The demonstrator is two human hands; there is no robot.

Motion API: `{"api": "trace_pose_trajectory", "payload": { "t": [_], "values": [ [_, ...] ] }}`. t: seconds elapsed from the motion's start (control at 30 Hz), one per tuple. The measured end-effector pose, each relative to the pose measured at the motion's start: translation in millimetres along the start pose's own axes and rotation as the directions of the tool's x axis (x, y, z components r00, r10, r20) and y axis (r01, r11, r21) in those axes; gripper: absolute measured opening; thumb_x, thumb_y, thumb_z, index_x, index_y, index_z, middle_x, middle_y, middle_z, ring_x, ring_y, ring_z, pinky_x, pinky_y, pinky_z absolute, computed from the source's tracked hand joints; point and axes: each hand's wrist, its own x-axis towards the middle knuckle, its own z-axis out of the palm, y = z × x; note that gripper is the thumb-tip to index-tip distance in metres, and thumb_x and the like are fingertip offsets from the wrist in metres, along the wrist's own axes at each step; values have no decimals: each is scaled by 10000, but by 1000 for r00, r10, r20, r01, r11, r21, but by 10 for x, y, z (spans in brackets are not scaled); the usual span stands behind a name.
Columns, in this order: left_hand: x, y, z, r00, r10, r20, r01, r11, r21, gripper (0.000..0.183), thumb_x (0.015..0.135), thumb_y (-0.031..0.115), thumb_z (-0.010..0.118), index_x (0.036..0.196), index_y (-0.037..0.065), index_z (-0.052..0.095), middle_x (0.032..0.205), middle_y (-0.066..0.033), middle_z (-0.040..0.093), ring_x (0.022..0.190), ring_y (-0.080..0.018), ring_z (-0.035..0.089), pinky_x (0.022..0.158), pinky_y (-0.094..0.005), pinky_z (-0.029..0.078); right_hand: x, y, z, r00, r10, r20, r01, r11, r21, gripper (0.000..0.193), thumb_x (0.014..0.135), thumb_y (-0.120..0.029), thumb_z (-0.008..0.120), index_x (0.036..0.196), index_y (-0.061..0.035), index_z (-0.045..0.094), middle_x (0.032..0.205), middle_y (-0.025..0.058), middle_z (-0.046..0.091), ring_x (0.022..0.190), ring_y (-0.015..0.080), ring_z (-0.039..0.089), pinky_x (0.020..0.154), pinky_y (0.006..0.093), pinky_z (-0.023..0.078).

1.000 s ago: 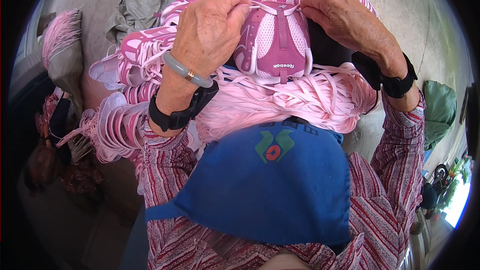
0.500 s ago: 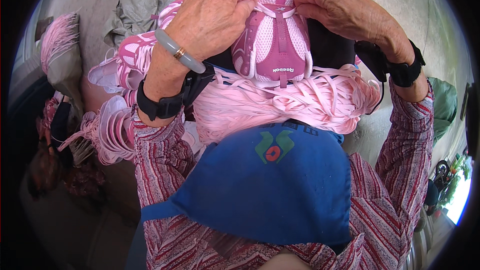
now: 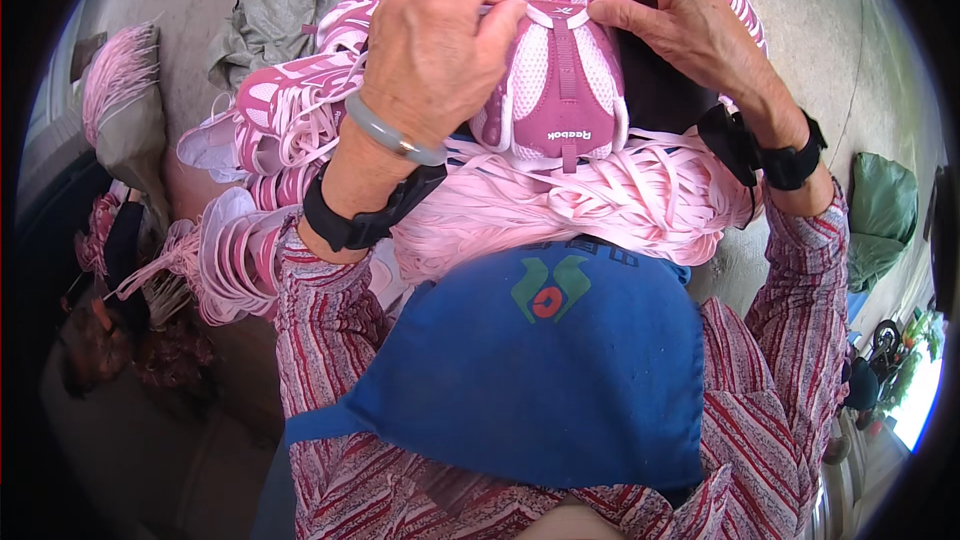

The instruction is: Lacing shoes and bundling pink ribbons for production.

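A pink and white shoe upper point(image 3: 562, 90) lies tongue toward me over my lap, its toe end cut off by the top of the picture. A pale shoelace point(image 3: 556, 12) runs across it through a loop on the tongue. My left hand point(image 3: 440, 45), wearing a grey bangle, pinches the lace left of the tongue between thumb and forefinger. On the other side my right hand point(image 3: 690, 35) holds the lace by its thumb and fingertips. A thick bundle of pale pink laces point(image 3: 580, 200) lies just below the upper, across my lap.
More pink and white shoe uppers point(image 3: 300, 90) are piled at the left, with stacked ones point(image 3: 235, 255) below. A grey-green sack point(image 3: 300, 0) lies behind them. Another bunch of laces point(image 3: 118, 75) hangs far left. A green bag point(image 3: 880, 205) lies on the floor at right.
My left hand has turned and come slightly lower, beside the tongue. My right hand's fingers have arched more, and its wrist has shifted a little left.
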Motion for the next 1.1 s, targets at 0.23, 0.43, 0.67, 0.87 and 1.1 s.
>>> {"api": "trace_pose_trajectory", "payload": {
  "t": [0.23,0.43,0.67,0.87,1.1],
  "values": [
    [-41,-108,82,919,-381,100,390,846,-363,172,771,210,729,807,51,673,698,-82,653,649,-164,633,619,-295,491,-155,-17,319,888,-238,-392,138,954,-268,177,850,-185,659,874,-12,632,755,121,610,681,301,612,600,356,475],
    [-231,-66,235,959,-259,-112,206,914,-348,122,784,130,719,813,30,655,750,-60,653,697,-168,633,646,-267,495,-407,-191,370,911,-227,-344,113,940,-322,336,837,-236,639,1050,-4,521,915,169,527,794,354,589,650,412,487],
    [-467,184,593,930,66,-361,-97,993,-70,482,841,121,625,1223,-69,401,1179,-240,480,1093,-370,480,959,-423,371,-486,-292,480,930,-138,-340,43,961,-273,319,744,-48,574,1016,86,476,881,229,509,832,369,539,754,417,475],
    [-539,189,878,885,-6,-465,1,1000,-11,456,853,136,589,1226,-59,414,1188,-231,492,1098,-363,488,969,-428,363,-462,-310,528,912,-191,-364,61,939,-340,278,752,-20,525,1007,88,492,912,243,492,847,377,502,776,432,455],
    [-434,196,640,902,-118,-414,14,969,-245,415,810,195,671,1100,-16,462,1123,-203,516,1024,-355,514,897,-423,400,-511,-246,438,940,-169,-296,92,962,-258,331,755,-39,538,1048,102,478,939,250,488,866,388,509,784,442,457]
  ]
}}
